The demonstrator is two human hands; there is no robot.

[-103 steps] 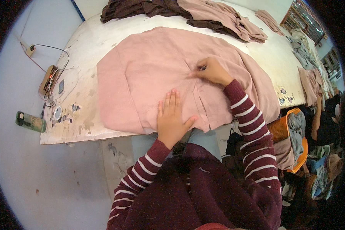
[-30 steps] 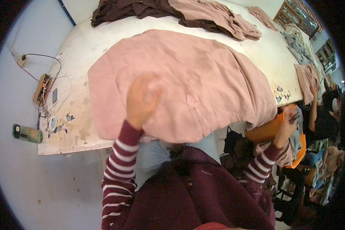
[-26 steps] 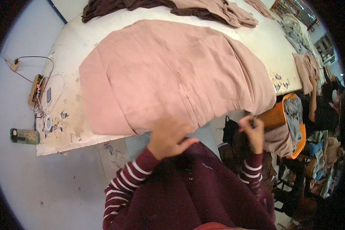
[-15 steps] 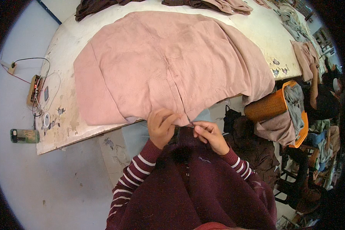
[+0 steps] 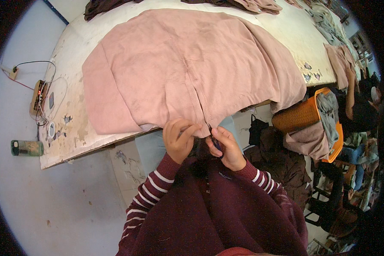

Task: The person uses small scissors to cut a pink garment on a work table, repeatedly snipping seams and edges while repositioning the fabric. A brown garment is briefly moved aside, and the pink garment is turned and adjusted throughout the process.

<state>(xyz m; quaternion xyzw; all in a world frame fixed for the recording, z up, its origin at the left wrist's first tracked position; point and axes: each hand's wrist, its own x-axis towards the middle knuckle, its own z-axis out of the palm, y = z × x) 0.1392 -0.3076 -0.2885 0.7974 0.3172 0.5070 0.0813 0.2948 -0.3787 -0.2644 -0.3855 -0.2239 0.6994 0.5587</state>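
A pink garment [image 5: 145, 72] lies spread over the table, its near edge hanging over the front. My left hand [image 5: 179, 138] pinches the hem at the left side of a slit that runs up the garment's middle. Close beside it, my right hand [image 5: 228, 150] is closed around small dark thread snips [image 5: 216, 145]. Their tip points up at the slit's lower end, by the fabric edge. The fingers partly cover the snips, so I cannot tell whether the blades touch the cloth.
The white table [image 5: 79, 147] has worn patches. An orange basket [image 5: 296, 121] of cloth stands at the right, near a dark cloth heap [image 5: 281, 158]. A power strip [image 5: 39, 96] with cables lies left, above a green bottle [image 5: 27, 148]. Another person's arm [image 5: 350, 96] reaches in at far right.
My right hand has turned upward and come closer to the slit, so the snips now show upright in it. The left hand keeps its pinch on the hem, almost unmoved.
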